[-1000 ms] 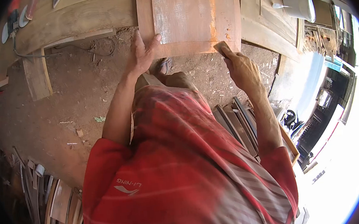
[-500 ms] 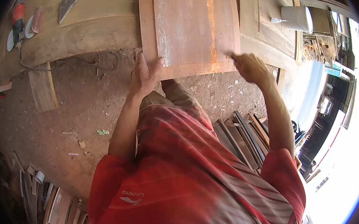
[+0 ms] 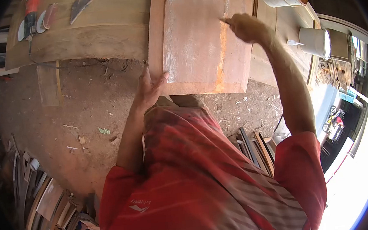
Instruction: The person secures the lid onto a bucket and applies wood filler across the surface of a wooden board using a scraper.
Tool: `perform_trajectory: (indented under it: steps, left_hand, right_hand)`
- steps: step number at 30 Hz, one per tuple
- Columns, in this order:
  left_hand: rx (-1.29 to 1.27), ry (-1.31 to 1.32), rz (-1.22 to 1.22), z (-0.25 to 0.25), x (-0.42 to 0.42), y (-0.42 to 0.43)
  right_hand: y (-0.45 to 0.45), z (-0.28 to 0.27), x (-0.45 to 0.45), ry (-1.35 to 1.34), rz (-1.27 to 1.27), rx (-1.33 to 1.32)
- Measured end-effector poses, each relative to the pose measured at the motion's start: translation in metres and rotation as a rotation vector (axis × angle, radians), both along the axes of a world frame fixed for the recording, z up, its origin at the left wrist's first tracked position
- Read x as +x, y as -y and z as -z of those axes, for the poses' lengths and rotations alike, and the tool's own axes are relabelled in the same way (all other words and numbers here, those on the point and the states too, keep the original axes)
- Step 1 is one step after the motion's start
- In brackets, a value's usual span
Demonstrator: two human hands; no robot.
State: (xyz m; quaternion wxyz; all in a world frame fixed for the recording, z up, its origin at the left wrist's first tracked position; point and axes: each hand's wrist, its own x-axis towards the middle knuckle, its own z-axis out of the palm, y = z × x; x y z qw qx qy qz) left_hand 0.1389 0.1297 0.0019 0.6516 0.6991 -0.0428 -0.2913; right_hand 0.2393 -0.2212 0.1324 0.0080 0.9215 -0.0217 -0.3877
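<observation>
A flat wooden panel (image 3: pixel 196 49) lies at the top centre, with an orange filler streak (image 3: pixel 223 47) on its right part and a whitish streak along its left. My left hand (image 3: pixel 149 88) grips the panel's left edge near its front corner, thumb on top and fingers partly hidden. Over the panel's right part, my right hand (image 3: pixel 248 27) is closed on a small dark, thin scraper-like piece (image 3: pixel 225 21), whose tip is beside the orange streak. The piece is slightly blurred.
A wooden bench (image 3: pixel 100 41) at the left carries a red and black power tool (image 3: pixel 31 19) with a cord and a dark angular piece (image 3: pixel 80 7). White buckets (image 3: pixel 315 43) stand at the right. Wood strips (image 3: pixel 253 148) lie low on both sides.
My right hand has moved from the panel's front edge up along the orange streak. My left hand stays on the left edge. The view has shifted, showing more of the panel and buckets.
</observation>
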Motion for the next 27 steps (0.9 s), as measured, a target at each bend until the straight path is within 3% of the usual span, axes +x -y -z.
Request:
perform_trajectory:
  steps: [3, 5, 6, 8, 11, 13, 15, 16, 17, 20, 22, 23, 25, 27]
  left_hand:
    - [-0.025, -0.094, -0.015, -0.005, 0.005, 0.001]
    - [-0.003, -0.071, -0.028, -0.003, 0.002, 0.001]
    - [-0.012, -0.073, -0.030, -0.002, 0.001, 0.001]
    - [0.007, -0.020, -0.023, -0.002, 0.002, -0.001]
    - [0.037, 0.000, -0.011, -0.007, 0.003, -0.002]
    - [0.024, -0.028, -0.003, -0.005, 0.002, -0.001]
    - [-0.001, -0.051, -0.021, 0.005, 0.000, -0.006]
    - [0.045, -0.011, 0.010, 0.015, -0.003, -0.007]
    - [0.084, 0.039, 0.041, 0.019, 0.001, -0.004]
    - [0.141, 0.032, 0.067, 0.003, 0.004, -0.005]
    - [0.211, 0.102, 0.027, 0.023, -0.014, -0.007]
    - [0.264, 0.176, 0.000, 0.040, -0.018, -0.002]
    - [0.182, 0.588, 0.080, 0.048, -0.027, -0.010]
    - [0.199, 0.140, 0.024, 0.020, -0.031, -0.004]
  right_hand:
    - [-0.056, -0.026, -0.107, -0.036, -0.091, -0.023]
    - [-0.071, -0.037, -0.148, -0.321, -0.171, 0.133]
    - [-0.071, -0.044, -0.146, -0.325, -0.172, 0.124]
    - [-0.078, -0.063, -0.120, -0.267, 0.003, 0.069]
    - [-0.047, -0.032, -0.081, 0.092, -0.048, 0.077]
    - [-0.055, -0.001, -0.111, 0.131, -0.057, -0.050]
    - [-0.099, -0.041, -0.149, -0.212, 0.004, 0.009]
    - [-0.099, -0.039, -0.175, -0.365, -0.068, 0.045]
    - [-0.101, -0.046, -0.194, -0.441, 0.015, 0.085]
    - [-0.084, -0.057, -0.199, -0.206, 0.195, 0.202]
    - [-0.090, -0.079, -0.175, -0.037, 0.349, 0.261]
    - [-0.081, -0.073, -0.166, 0.044, 0.325, 0.248]
    - [-0.074, -0.065, -0.138, 0.273, 0.302, 0.265]
    - [-0.075, -0.046, -0.104, 0.359, 0.310, 0.262]
